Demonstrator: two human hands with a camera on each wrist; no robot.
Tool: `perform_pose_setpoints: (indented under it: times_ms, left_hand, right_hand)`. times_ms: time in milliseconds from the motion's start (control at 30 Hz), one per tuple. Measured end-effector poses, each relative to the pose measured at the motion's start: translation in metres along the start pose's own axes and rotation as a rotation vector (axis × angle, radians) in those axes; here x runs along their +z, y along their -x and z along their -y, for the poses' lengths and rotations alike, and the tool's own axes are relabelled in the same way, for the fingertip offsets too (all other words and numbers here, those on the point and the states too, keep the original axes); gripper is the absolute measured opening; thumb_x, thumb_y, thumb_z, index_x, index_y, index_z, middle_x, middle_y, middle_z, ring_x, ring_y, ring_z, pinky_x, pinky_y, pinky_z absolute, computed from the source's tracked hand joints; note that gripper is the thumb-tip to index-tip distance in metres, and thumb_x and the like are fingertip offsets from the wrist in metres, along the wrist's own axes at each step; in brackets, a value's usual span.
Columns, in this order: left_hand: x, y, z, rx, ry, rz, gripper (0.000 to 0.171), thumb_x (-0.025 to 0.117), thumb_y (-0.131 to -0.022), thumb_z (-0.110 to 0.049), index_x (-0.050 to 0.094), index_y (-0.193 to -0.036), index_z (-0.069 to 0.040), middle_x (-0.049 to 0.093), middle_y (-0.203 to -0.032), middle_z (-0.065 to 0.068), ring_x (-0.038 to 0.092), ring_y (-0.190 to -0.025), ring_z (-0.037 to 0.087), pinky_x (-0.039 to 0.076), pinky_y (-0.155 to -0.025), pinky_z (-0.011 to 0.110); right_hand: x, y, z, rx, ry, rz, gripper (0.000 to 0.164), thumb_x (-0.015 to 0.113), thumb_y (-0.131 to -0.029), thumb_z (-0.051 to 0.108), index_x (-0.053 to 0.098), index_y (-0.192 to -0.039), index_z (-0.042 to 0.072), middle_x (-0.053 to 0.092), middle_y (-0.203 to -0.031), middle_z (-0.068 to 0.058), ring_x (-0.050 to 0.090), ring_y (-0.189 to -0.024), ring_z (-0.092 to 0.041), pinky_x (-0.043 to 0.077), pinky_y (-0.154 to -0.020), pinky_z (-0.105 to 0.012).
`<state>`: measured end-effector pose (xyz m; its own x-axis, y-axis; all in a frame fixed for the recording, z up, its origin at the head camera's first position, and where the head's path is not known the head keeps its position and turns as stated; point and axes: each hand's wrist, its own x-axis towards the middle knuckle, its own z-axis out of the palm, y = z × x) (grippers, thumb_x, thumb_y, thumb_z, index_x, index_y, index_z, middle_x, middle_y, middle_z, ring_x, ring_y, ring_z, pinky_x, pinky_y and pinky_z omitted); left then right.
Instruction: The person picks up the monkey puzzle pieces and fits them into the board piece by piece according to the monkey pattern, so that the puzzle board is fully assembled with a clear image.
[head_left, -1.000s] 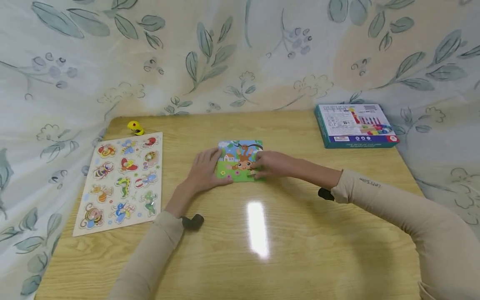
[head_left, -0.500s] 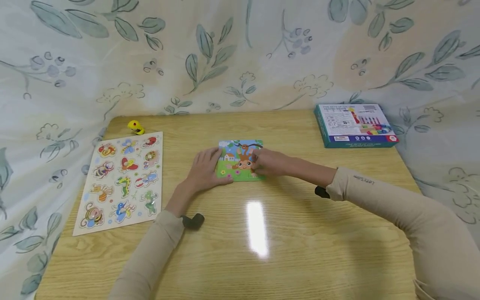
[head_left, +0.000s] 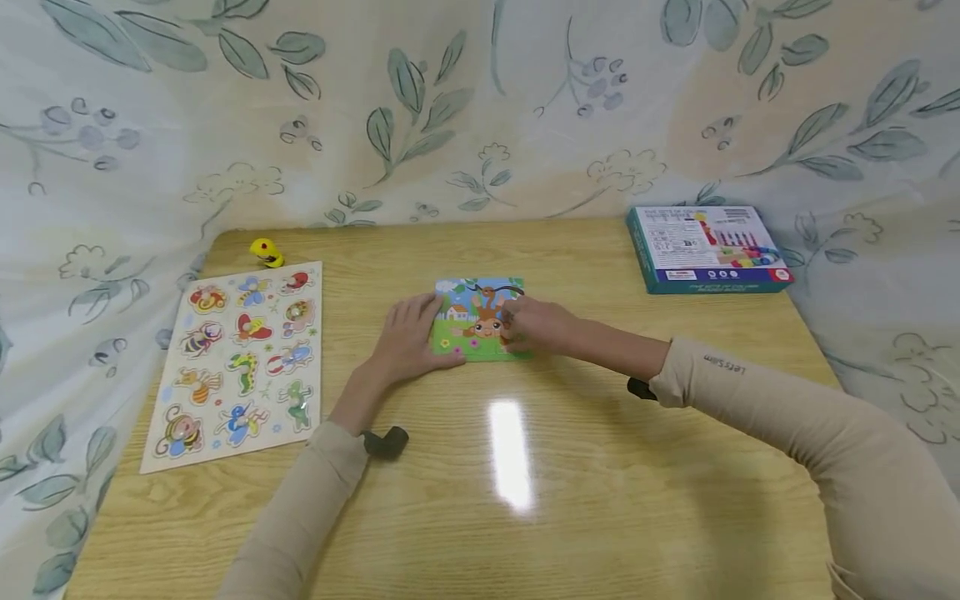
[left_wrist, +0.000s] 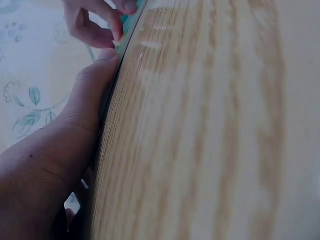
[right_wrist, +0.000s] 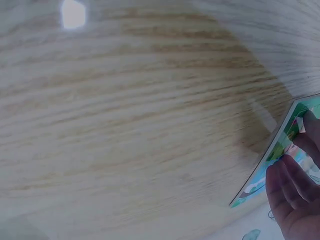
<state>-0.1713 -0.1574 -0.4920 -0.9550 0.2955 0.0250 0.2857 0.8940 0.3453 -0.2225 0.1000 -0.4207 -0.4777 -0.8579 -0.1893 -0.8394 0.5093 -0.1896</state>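
Observation:
A small square jigsaw puzzle (head_left: 461,329) with an upside-down monkey, a house and flowers lies flat on the table. My left hand (head_left: 408,337) rests at its left side, fingers along the left edge and a straight thumb along the front edge. My right hand (head_left: 543,323) is over the puzzle's right part, covering the monkey's side. In the right wrist view, its thumb and finger pinch a small puzzle piece (right_wrist: 300,124), slightly tilted on the picture. The other fingertips sit at the puzzle's surface.
To the left lies a white insect peg board (head_left: 232,367), with a yellow toy (head_left: 267,252) behind it. A teal-sided box (head_left: 708,250) stands at the back right. Patterned cloth (head_left: 480,108) hangs behind the wooden table (head_left: 600,500).
My right hand has shifted slightly left over the puzzle, and its fingers have drawn closer together. My left hand stays in place at the puzzle's edge.

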Motion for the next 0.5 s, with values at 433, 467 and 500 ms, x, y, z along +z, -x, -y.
perform_pose_setpoints:
  times_ms: [433,467,500]
  left_hand:
    - [-0.002,0.001,-0.004,0.003,-0.026,0.003,0.110,0.061,-0.075,-0.075,0.024,-0.153,-0.007,0.027,-0.156,0.015,0.025,-0.144,0.033,0.019,-0.119,0.052]
    - [-0.003,0.001,-0.004,0.001,-0.034,0.008,0.111,0.060,-0.075,-0.075,0.023,-0.153,-0.007,0.027,-0.156,0.015,0.025,-0.144,0.033,0.019,-0.119,0.052]
    - [-0.003,0.001,-0.004,-0.004,-0.039,0.013,0.111,0.060,-0.075,-0.075,0.023,-0.153,-0.007,0.027,-0.156,0.015,0.025,-0.144,0.033,0.019,-0.119,0.052]
  right_hand:
    - [0.016,0.005,-0.004,-0.121,0.044,-0.184,0.011,0.071,-0.088,0.017,0.077,-0.091,0.007,0.066,-0.107,-0.015,0.061,-0.092,-0.026,0.056,-0.072,-0.030]
    - [0.016,0.005,-0.005,-0.127,0.051,-0.187,0.012,0.071,-0.088,0.017,0.077,-0.092,0.007,0.066,-0.107,-0.015,0.061,-0.092,-0.026,0.056,-0.072,-0.029]
    - [0.016,0.005,-0.005,-0.132,0.055,-0.188,0.012,0.071,-0.088,0.017,0.077,-0.092,0.007,0.066,-0.107,-0.015,0.062,-0.092,-0.026,0.056,-0.072,-0.029]
